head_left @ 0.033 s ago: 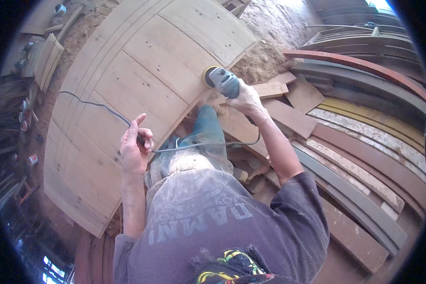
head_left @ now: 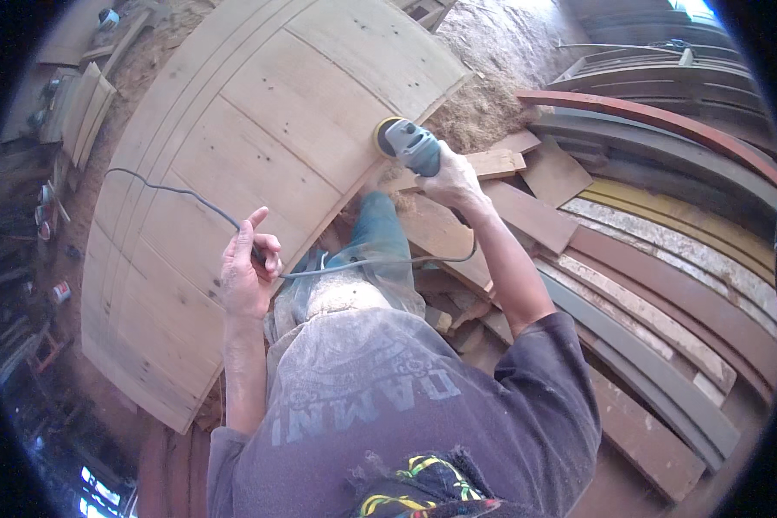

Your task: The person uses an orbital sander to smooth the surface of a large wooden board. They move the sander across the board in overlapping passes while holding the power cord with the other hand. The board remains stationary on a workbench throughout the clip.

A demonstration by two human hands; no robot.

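Observation:
My right hand (head_left: 454,179) is wrapped round the body of a grey-green angle grinder (head_left: 417,148). Its round, yellow-edged sanding disc (head_left: 386,136) meets the near right edge of a large pale wooden panel (head_left: 259,147). The panel has long seams, grooves and several small dark marks. In my left hand (head_left: 250,266) lies the dark power cord (head_left: 354,264), caught by curled fingers while the index finger points outward. From there the cord runs left across the panel, and its other side loops past my lap toward my right forearm.
Long stacked boards (head_left: 656,285), some reddish, grey and yellow, fill the right side. Loose planks (head_left: 527,211) lie beside my legs. A sawdust heap (head_left: 479,112) sits beyond the panel's right corner. Small tubs (head_left: 61,292) and scrap wood stand at the left.
The grinder and my right hand have shifted very slightly to the right along the panel's edge. My left hand keeps its hold on the cord.

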